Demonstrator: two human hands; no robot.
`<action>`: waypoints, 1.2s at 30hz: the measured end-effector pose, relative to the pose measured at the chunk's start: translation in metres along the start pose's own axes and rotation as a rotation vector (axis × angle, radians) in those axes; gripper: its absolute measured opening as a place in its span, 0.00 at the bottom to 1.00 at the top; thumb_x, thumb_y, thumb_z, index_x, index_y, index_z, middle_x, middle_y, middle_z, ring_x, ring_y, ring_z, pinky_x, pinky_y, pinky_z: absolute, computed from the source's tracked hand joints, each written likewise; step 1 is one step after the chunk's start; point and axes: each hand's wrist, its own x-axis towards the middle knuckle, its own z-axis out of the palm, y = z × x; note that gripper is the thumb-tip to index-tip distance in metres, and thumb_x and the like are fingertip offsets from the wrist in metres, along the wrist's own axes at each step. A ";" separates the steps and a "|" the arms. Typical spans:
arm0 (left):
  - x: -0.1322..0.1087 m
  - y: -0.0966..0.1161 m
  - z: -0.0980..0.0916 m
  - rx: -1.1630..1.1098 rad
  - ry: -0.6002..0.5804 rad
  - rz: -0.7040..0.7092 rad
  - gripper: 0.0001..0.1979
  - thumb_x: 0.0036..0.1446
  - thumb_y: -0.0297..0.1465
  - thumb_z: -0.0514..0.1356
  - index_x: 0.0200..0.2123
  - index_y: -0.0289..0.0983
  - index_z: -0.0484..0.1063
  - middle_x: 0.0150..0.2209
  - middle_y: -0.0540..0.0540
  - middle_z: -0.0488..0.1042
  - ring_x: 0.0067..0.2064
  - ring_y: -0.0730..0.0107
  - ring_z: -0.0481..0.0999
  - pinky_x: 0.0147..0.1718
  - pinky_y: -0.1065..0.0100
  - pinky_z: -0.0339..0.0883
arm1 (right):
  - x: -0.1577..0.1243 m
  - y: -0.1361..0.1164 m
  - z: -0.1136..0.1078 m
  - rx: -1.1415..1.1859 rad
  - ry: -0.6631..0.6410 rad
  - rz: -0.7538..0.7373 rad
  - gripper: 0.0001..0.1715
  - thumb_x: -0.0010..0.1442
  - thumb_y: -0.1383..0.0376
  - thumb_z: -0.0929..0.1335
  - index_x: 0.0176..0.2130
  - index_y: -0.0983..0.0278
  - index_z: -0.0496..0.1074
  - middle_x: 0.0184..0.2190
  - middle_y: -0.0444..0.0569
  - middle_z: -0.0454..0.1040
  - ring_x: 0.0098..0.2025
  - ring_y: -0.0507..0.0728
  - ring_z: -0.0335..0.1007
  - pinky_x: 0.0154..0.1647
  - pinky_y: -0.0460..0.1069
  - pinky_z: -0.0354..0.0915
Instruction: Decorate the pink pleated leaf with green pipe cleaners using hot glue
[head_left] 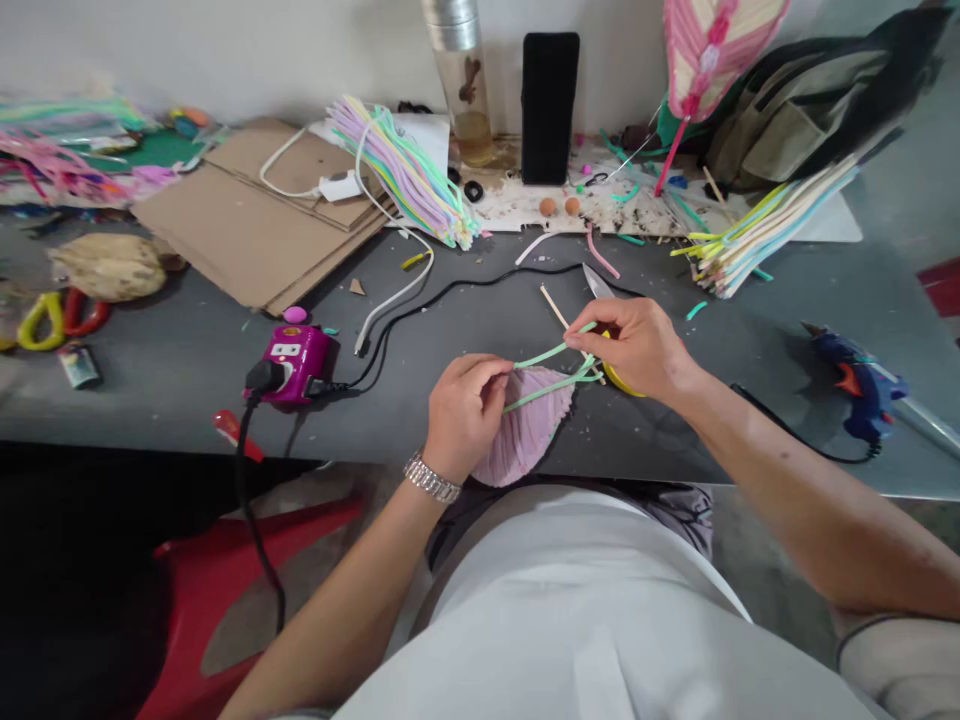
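Note:
My left hand [465, 410] is closed around a pink leaf-shaped piece made of woven strips [525, 430], held at the table's near edge. My right hand [637, 345] pinches the ends of two thin green strips [551, 372] that run from the pink piece up to the right. A thin wooden stick [559, 312] lies just behind the strips. Under my right hand lie scissors with a yellow handle [622, 380], and their blade [598, 283] points away from me.
A purple power strip [294, 362] with black cables sits left of my hands. A blue glue gun [859, 385] lies at right. Bundles of pastel strips [409, 170] [765, 225], cardboard sheets [255, 215], a bottle [466, 85], a black phone [550, 105] and a bag [810, 105] line the back.

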 end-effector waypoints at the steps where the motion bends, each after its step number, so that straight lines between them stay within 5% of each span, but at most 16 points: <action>1: 0.000 0.000 0.000 0.027 0.003 0.015 0.11 0.65 0.27 0.56 0.42 0.38 0.79 0.43 0.44 0.81 0.46 0.63 0.78 0.48 0.62 0.72 | -0.004 0.004 -0.001 -0.013 0.009 -0.014 0.10 0.57 0.60 0.72 0.30 0.64 0.79 0.26 0.43 0.75 0.26 0.50 0.62 0.30 0.48 0.55; 17: -0.002 0.009 0.004 0.299 -0.066 0.125 0.14 0.68 0.27 0.52 0.47 0.37 0.78 0.45 0.41 0.77 0.45 0.60 0.74 0.47 0.58 0.70 | -0.033 0.004 -0.002 -0.667 -0.108 -0.240 0.14 0.63 0.72 0.64 0.33 0.65 0.78 0.33 0.51 0.74 0.36 0.56 0.68 0.38 0.49 0.56; 36: 0.000 0.013 0.003 0.322 -0.112 0.143 0.16 0.69 0.28 0.50 0.48 0.37 0.77 0.46 0.41 0.77 0.46 0.57 0.73 0.48 0.55 0.69 | -0.037 -0.010 0.005 -0.814 -0.249 -0.187 0.13 0.60 0.74 0.63 0.31 0.65 0.75 0.29 0.47 0.66 0.31 0.53 0.55 0.33 0.50 0.46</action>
